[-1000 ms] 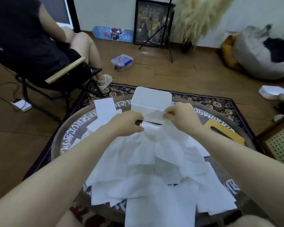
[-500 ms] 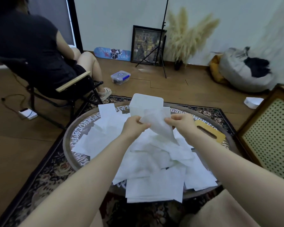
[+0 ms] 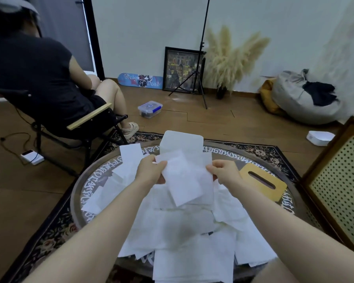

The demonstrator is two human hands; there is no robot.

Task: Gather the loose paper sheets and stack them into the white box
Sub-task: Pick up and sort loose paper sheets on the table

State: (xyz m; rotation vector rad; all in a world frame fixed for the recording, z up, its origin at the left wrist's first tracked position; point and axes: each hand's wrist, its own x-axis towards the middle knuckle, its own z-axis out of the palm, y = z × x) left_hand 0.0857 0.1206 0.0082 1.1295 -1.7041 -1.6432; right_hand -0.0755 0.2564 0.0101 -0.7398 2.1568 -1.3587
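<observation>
Sheets (image 3: pixel 187 180) hang pinched between left hand (image 3: pixel 151 172) and right hand (image 3: pixel 223 172), seemingly before white box (image 3: pixel 181 142).

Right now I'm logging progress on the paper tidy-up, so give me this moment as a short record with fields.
setting: round table on a patterned rug
left hand: pinches the left edge of the held sheets
right hand: pinches their right edge
held sheets: a few white sheets, lifted above the pile, just in front of the white box
white box: at the table's far edge; its inside is not visible
loose paper pile: many sheets spread over the table
nearby: wooden tissue-box cover to the right
</observation>
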